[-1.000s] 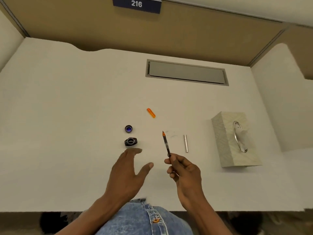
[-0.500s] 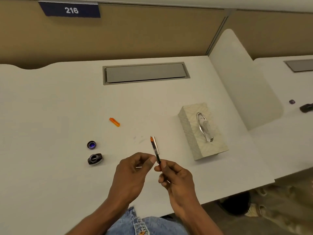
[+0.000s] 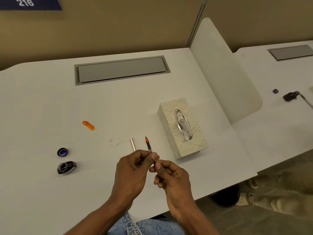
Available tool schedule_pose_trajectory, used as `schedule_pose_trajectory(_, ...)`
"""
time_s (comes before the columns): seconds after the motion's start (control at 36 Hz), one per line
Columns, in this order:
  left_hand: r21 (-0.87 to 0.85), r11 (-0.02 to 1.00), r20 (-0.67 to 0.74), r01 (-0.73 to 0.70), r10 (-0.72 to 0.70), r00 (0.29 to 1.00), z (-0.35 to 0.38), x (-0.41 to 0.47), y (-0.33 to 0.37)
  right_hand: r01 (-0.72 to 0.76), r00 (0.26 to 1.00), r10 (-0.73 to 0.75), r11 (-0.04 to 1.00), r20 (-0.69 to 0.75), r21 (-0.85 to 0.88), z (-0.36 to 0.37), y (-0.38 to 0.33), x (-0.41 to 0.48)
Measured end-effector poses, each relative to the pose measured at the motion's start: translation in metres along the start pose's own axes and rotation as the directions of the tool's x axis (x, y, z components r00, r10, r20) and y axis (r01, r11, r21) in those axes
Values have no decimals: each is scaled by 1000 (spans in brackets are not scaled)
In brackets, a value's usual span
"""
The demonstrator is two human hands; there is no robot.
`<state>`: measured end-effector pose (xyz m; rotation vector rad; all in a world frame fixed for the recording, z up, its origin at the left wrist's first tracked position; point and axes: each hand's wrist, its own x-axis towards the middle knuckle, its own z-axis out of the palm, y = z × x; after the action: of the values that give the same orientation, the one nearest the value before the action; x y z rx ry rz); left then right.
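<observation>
- The right hand (image 3: 172,180) pinches the lower end of a slim pen core (image 3: 148,146), a clear tube dark with ink and tipped with an orange nib, between thumb and forefinger; the other fingers are curled under.
- The left hand (image 3: 132,172) is curled too, its thumb and forefinger closed on the tube just above the right-hand pinch.
- The pen core is held above the white desk (image 3: 50,107), nib pointing up and away, just in front of the person.
- It looks taken apart already: the short silver metal barrel (image 3: 133,144) lies on the desk just beside the left knuckles, and the small orange plastic cap (image 3: 88,125) lies well apart to the left.
- The squat dark glass ink bottle (image 3: 66,167) stands open, with its round black lid (image 3: 62,152) just behind it, showing violet inside.
- Judging by the dark tube, filling seems done or nearly so.
- Probably left: fitting the barrel, capping the pen and closing the bottle.
- A patterned tissue box (image 3: 194,138) stands to the right.
</observation>
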<state>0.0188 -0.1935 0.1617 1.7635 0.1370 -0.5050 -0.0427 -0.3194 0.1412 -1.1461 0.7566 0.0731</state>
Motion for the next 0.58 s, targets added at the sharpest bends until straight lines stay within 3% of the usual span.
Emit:
schedule_pose_trajectory(0.08,16,999,-11,-28,28,1000,8,5,0,68,998,-66,992,16,-105,-9,-7,5)
schedule_pose_trajectory(0.17,35,998,-26,-54,55,998,15,12,1,207,966,-247,918,-79,-339,-21,-14,17)
schedule_pose_trajectory(0.22,30,998,-17,-56,57,998,20,17,4,329,889,-439,811,-133,-483,-33,-18,28)
schedule_pose_trajectory(0.33,63,994,22,-87,86,996,32,25,7,486,657,-752,475,-52,-734,-58,-34,58)
schedule_pose_trajectory(0.42,99,989,60,-109,104,993,41,32,5,470,579,-815,327,7,-820,-73,-48,89)
schedule_pose_trajectory(0.58,95,987,108,-130,119,987,57,43,1,412,574,-808,147,131,-899,-86,-59,133)
